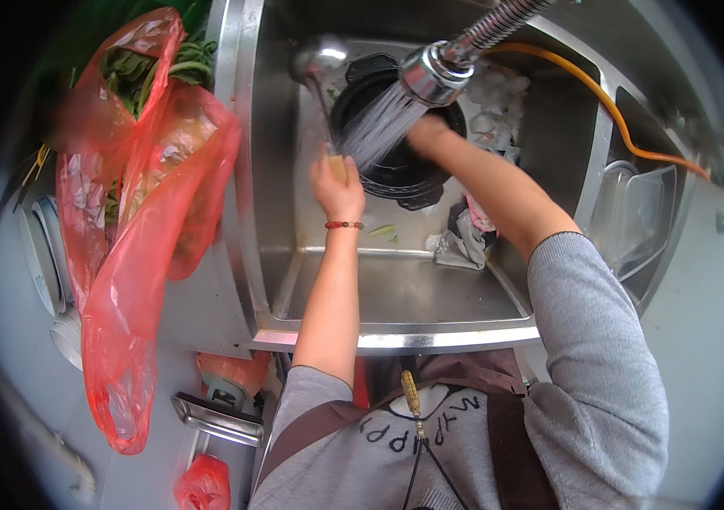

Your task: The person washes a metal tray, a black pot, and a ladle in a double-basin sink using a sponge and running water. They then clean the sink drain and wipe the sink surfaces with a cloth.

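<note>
My left hand (338,194) grips the pale end of a metal ladle's handle. The round bowl of this ladle (316,58) is up near the sink's far left, slightly blurred. Inside a black two-handled pot (413,203) on the sink floor is my right hand (429,135); it is blurred, its fingers are hidden, and I cannot tell whether they hold anything. Water streams from a chrome spray faucet head (431,75) into the pot, between my hands.
The steel sink (400,299) also holds a grey cloth (462,245), green scraps (382,230) and crumpled plastic (496,95). An orange hose (617,118) crosses the right rim near clear plastic containers (642,213). Leafy greens (132,80) fill a red plastic bag (126,287) on the left.
</note>
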A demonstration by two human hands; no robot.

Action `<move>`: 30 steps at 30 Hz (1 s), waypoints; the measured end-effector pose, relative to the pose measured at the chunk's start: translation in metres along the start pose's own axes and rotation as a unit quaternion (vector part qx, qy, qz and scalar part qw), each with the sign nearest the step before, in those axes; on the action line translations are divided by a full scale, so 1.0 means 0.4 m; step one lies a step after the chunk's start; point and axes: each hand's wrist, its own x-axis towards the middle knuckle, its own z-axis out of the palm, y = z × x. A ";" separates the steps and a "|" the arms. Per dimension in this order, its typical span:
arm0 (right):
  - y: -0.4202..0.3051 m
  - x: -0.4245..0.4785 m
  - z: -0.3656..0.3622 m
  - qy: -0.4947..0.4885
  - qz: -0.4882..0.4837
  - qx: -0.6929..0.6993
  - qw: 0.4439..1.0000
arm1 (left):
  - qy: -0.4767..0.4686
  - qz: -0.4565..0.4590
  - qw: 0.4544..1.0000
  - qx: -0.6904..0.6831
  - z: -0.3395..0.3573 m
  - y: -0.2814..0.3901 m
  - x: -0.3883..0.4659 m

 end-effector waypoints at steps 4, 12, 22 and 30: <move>0.075 0.314 0.134 0.457 -0.009 0.456 0.764 | -0.038 0.045 0.997 -0.048 0.045 0.082 0.035; 0.194 0.206 0.224 0.299 -0.088 -0.196 0.930 | -0.020 0.031 0.998 -0.047 0.014 0.049 0.040; -0.158 -0.109 0.072 0.156 -0.066 0.382 0.908 | 0.027 -0.051 0.998 -0.007 0.033 0.011 0.009; -0.026 0.020 0.121 -0.037 0.021 -0.115 0.992 | -0.058 -0.152 0.986 -0.035 0.032 0.024 0.021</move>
